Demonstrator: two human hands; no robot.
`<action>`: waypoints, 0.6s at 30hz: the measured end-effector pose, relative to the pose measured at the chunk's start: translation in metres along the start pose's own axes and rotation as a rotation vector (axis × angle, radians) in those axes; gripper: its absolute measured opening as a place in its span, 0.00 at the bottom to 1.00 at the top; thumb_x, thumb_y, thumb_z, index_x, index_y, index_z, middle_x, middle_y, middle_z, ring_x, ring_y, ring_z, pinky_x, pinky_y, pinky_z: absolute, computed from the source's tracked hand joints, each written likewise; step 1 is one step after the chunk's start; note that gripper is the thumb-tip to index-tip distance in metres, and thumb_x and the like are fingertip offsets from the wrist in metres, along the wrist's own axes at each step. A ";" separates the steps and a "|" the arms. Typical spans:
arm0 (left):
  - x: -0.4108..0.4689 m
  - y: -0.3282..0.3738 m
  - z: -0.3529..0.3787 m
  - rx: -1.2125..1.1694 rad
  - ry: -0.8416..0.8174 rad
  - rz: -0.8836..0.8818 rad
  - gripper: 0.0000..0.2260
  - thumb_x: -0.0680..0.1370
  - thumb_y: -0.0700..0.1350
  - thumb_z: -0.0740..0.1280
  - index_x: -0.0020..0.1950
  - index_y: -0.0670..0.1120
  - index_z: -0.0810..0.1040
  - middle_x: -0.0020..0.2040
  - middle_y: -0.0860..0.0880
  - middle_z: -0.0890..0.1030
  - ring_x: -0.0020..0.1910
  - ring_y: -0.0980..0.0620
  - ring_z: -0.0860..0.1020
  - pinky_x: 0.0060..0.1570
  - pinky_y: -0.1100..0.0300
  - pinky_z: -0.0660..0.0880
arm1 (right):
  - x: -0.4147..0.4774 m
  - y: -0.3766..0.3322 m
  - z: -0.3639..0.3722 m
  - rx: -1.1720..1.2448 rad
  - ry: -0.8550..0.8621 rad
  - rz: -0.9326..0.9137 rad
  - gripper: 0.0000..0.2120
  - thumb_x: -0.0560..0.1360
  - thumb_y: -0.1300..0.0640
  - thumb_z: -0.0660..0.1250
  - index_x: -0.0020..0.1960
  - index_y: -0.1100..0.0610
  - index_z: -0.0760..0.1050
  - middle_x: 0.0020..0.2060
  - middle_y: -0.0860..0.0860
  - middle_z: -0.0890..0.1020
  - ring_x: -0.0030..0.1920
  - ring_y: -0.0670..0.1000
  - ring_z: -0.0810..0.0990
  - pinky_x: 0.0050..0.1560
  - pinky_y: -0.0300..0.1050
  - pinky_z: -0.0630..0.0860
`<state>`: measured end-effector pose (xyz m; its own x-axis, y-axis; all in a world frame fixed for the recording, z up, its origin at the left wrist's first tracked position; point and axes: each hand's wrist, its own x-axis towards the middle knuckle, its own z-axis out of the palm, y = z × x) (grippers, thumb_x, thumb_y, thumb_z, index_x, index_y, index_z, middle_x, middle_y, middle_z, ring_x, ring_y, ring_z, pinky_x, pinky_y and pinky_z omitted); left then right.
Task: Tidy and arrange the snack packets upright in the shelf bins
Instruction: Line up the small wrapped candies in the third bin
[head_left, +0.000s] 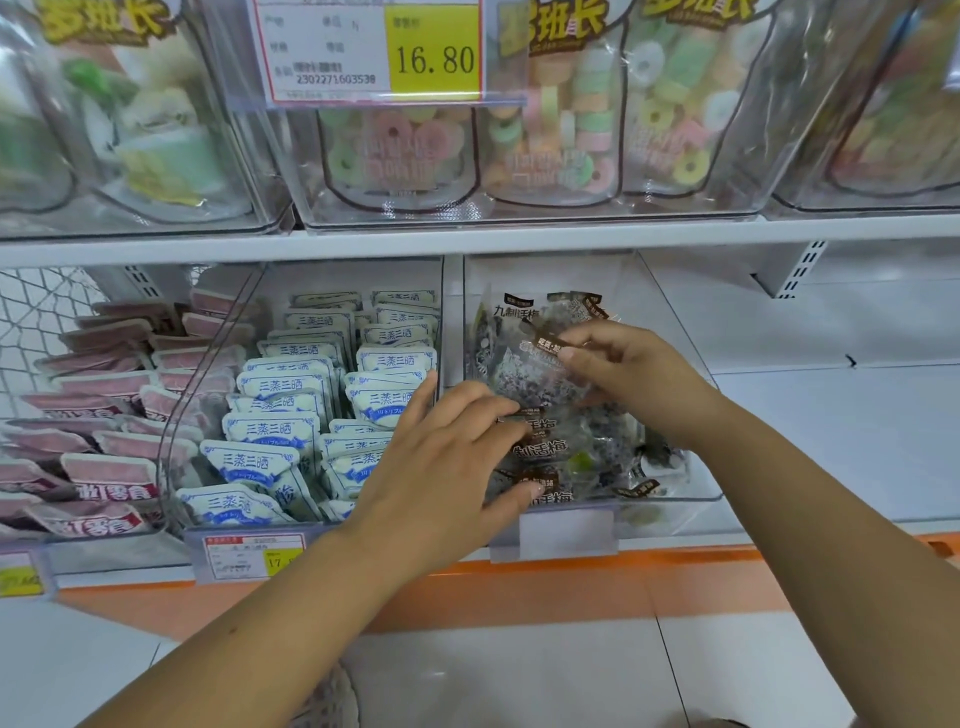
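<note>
A clear bin (670, 506) on the lower shelf holds several dark plum snack packets (543, 452), lying jumbled at its front, with a few standing at the back. My right hand (631, 371) pinches one clear dark-speckled packet (535, 371) above the pile, held roughly upright. My left hand (452, 457) reaches into the bin's left front with straight fingers that rest on the lying packets. The bin beside it holds blue-and-white packets (291, 400) standing in rows.
Pink packets (104, 415) fill the far-left bin. Price tags (254, 556) hang along the orange shelf edge (597, 566). The upper shelf carries clear bins of ring candy bags (561, 119) and a yellow 16.80 tag (434, 52). Bare white shelf lies to the right (831, 415).
</note>
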<state>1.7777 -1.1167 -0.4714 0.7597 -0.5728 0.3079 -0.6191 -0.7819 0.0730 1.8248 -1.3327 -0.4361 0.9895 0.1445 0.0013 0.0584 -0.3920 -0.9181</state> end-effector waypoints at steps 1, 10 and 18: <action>0.000 0.000 0.000 -0.003 0.000 -0.001 0.26 0.77 0.65 0.54 0.65 0.52 0.77 0.65 0.55 0.76 0.69 0.52 0.66 0.73 0.44 0.52 | 0.000 0.000 -0.002 -0.008 0.003 -0.012 0.04 0.77 0.56 0.67 0.47 0.49 0.81 0.34 0.45 0.81 0.35 0.47 0.76 0.38 0.41 0.74; -0.001 -0.001 0.000 0.000 -0.002 0.000 0.27 0.77 0.66 0.54 0.67 0.52 0.77 0.66 0.55 0.75 0.70 0.53 0.65 0.73 0.43 0.51 | 0.002 -0.015 -0.021 -0.315 0.261 -0.281 0.06 0.73 0.53 0.72 0.49 0.45 0.83 0.40 0.35 0.73 0.41 0.38 0.73 0.43 0.28 0.67; 0.000 -0.001 0.002 -0.011 0.002 -0.002 0.26 0.77 0.65 0.55 0.65 0.51 0.77 0.65 0.56 0.75 0.69 0.53 0.66 0.73 0.42 0.53 | -0.007 0.001 -0.016 -0.319 0.047 -0.166 0.07 0.74 0.56 0.71 0.48 0.46 0.84 0.44 0.45 0.83 0.36 0.44 0.80 0.43 0.44 0.78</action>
<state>1.7789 -1.1164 -0.4735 0.7608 -0.5703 0.3098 -0.6195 -0.7805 0.0844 1.8198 -1.3486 -0.4305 0.9675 0.1913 0.1653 0.2502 -0.6316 -0.7338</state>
